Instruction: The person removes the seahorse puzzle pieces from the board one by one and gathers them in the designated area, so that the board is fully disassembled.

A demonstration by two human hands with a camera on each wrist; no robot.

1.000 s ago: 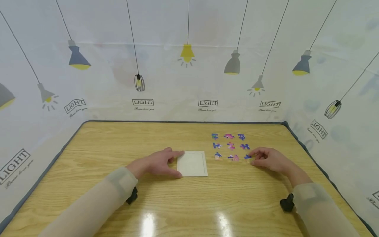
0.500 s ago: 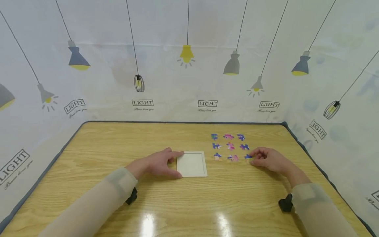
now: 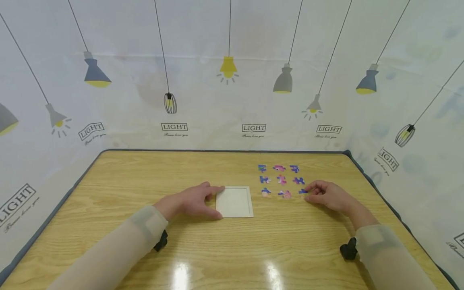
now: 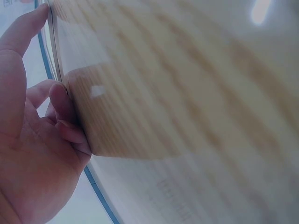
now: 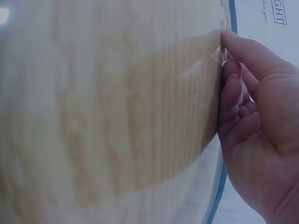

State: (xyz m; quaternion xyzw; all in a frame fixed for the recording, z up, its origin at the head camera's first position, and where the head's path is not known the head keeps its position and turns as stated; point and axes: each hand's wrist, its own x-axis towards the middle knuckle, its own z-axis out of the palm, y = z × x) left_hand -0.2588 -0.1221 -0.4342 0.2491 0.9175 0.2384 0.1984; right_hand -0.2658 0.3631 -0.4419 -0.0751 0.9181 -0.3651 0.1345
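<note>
In the head view, a square white puzzle tray (image 3: 235, 203) with a raised rim lies flat on the table. My left hand (image 3: 197, 199) holds its left side, index finger at the far corner and thumb at the near one. To the right, several blue and pink jigsaw pieces (image 3: 280, 179) are laid out in rows. The nearest, rightmost jigsaw piece (image 3: 302, 192) is between the thumb and fingers of my right hand (image 3: 331, 196), which partly cover it. Curled fingers of the left hand (image 4: 44, 121) and right hand (image 5: 261, 102) show by the tabletop in the wrist views.
The wooden table (image 3: 232, 245) has a dark edging strip (image 3: 224, 151) along its back and sides. Behind it hangs a white backdrop (image 3: 203, 80) printed with lamps. A gap of bare wood separates the tray from the jigsaw pieces.
Both hands stay in nearly the same place, left at the tray and right at the corner jigsaw piece. The whole head view shifts very slightly downward.
</note>
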